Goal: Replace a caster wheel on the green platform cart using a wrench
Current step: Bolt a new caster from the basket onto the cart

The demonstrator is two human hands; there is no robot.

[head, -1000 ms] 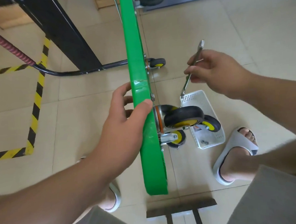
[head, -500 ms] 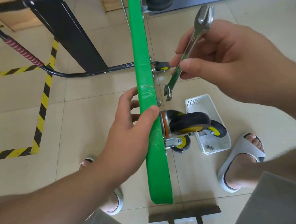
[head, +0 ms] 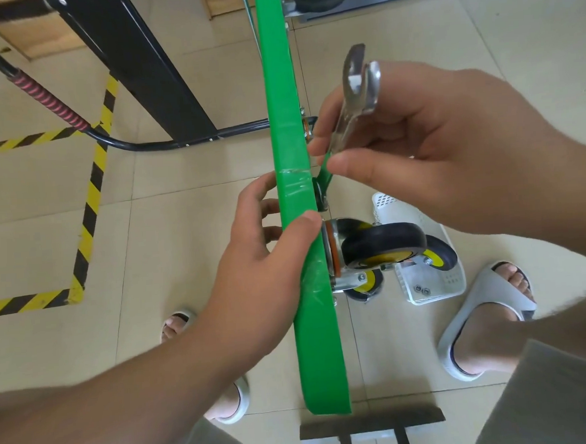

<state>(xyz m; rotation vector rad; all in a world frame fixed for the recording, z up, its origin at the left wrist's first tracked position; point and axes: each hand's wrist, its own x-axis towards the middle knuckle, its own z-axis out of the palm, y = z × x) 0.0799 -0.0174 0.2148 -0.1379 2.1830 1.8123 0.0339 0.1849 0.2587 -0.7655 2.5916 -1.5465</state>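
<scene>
Here the cart [head: 311, 323] is stood on edge, so its casters face sideways and can be reached. It is steadied by the left hand [head: 264, 275], clamped over the deck edge just beside the caster [head: 379, 247]. Beyond, the wrench [head: 352, 98] is pinched in the right hand [head: 452, 150], its lower end set at a fastener on the mounting plate, probably for loosening. A basket [head: 432, 282] of nuts waits on the floor.
</scene>
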